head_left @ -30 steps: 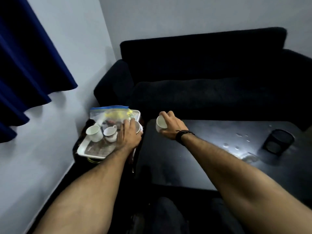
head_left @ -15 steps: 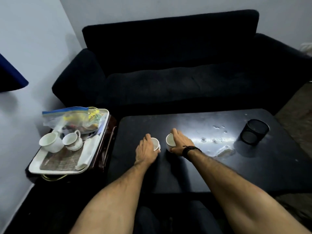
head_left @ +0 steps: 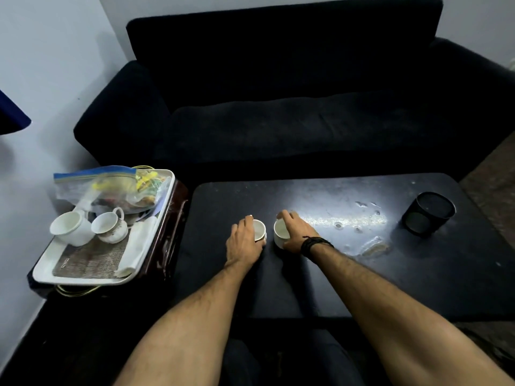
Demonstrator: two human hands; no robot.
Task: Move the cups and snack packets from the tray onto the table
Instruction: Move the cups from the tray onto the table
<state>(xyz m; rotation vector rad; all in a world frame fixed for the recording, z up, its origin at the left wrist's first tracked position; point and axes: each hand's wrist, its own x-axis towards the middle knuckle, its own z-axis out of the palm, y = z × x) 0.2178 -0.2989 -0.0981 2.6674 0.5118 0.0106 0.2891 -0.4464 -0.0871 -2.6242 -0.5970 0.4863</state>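
Two white cups stand side by side on the black table. My left hand wraps the left cup; my right hand wraps the right cup. On the left, a white tray rests on a dark side stand. It holds two more white cups, a plain one and a handled one, both tilted. A clear zip bag of snack packets lies at the tray's far end. A folded white cloth lies along the tray's right side.
A black mesh cup stands at the table's far right. Pale stains mark the table's middle. A black sofa runs behind the table. A white wall is at the left, with a blue curtain edge.
Both hands carried a cup each from the tray to the table and set them down. In the last half second the hands hardly moved.
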